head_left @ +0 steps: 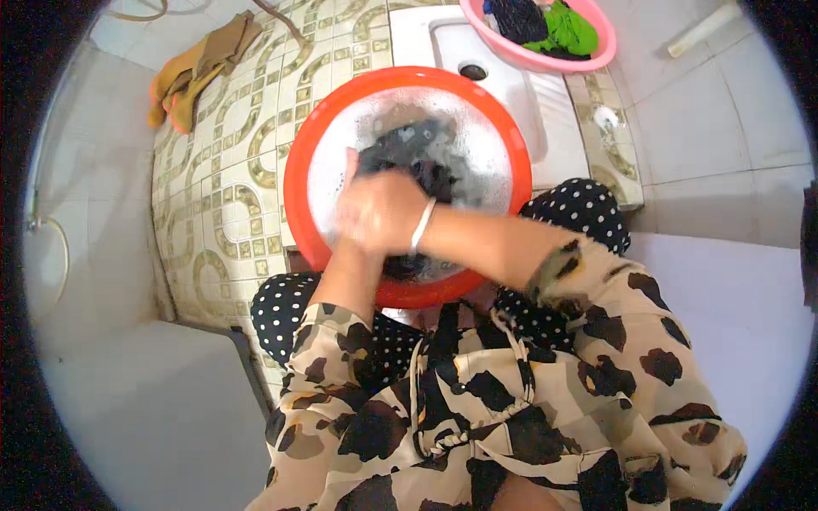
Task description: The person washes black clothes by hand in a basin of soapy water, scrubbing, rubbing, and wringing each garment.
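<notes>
In front of me stands a red-rimmed basin (505, 128) with a pale inside. Dark wet cloth (415, 137) lies in it amid foamy, cloudy water. My right hand (393, 201), with a white bangle (422, 225) on the wrist, reaches across to the basin's left side. It overlaps my left hand (350, 220) just above the cloth; one digit points up at the left. Both hands are blurred and close together. Their grip on the cloth is hidden, and where one hand ends and the other begins is unclear.
A pink basin (604, 61) holding green and dark clothes stands beyond, at the edge of a white squat toilet (549, 115). Brown cloth (204, 64) lies on the patterned tile floor (223, 185) at far left. Tiled walls (696, 140) flank both sides. My knees frame the basin.
</notes>
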Available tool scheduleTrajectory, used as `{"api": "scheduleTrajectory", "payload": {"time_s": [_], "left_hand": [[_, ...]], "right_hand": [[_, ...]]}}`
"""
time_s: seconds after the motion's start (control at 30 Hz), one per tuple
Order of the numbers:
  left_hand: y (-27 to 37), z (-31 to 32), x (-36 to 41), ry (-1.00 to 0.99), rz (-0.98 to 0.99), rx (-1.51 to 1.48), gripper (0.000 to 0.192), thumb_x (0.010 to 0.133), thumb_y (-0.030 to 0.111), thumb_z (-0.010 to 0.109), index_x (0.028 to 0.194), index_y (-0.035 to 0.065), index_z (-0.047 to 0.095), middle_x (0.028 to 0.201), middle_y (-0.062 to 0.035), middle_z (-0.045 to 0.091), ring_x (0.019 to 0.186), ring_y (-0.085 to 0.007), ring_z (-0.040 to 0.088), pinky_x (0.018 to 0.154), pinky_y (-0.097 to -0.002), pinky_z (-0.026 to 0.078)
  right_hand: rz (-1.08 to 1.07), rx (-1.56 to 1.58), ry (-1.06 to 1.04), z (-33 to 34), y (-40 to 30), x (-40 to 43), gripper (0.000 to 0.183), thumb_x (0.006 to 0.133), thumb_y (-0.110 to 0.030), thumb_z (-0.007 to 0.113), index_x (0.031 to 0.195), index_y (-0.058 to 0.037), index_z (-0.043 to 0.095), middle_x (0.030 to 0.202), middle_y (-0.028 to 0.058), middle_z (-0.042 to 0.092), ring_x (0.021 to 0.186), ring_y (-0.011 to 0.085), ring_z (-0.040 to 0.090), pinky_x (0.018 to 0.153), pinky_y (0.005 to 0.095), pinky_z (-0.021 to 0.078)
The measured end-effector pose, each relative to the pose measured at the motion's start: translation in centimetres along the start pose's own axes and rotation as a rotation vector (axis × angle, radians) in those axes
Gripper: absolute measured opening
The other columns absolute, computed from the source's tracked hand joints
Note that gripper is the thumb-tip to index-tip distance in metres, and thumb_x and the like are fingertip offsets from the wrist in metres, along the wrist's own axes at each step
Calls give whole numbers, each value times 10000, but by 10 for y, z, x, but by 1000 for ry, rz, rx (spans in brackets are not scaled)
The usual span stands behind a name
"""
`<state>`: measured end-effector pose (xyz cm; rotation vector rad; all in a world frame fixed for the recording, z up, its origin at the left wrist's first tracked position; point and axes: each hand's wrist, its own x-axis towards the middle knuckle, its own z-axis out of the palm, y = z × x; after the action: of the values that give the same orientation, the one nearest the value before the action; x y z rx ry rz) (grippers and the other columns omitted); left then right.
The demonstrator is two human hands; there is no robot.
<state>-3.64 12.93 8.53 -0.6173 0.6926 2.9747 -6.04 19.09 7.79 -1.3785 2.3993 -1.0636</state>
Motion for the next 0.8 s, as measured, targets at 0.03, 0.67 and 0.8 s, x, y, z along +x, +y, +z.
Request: {"api": "scheduleTrajectory", "payload": {"time_s": [0.03,0.67,0.8], "left_hand": [[-7,-2,5,248,55,197,402,858,408,431,1084,89,526,1073,-80,548,980,-190,519,847,-318,412],[45,-13,-5,81,-70,3,469,830,402,498,1112,26,495,1089,-147,552,976,-307,545,877,-439,412],[23,-31,2,276,-126,72,422,843,354,506,1115,32,495,1093,-142,550,975,-299,541,876,-440,410]], "right_hand": [[22,-216,238,-6,17,10,164,718,-262,521,631,-137,580,611,111,569,598,284,588,561,399,467],[641,901,-65,-52,104,10,305,831,-283,522,879,3,614,851,126,632,720,185,583,684,277,455],[449,1402,-11,-55,100,3,219,806,-217,566,884,-14,580,878,89,619,788,160,585,719,266,455]]}}
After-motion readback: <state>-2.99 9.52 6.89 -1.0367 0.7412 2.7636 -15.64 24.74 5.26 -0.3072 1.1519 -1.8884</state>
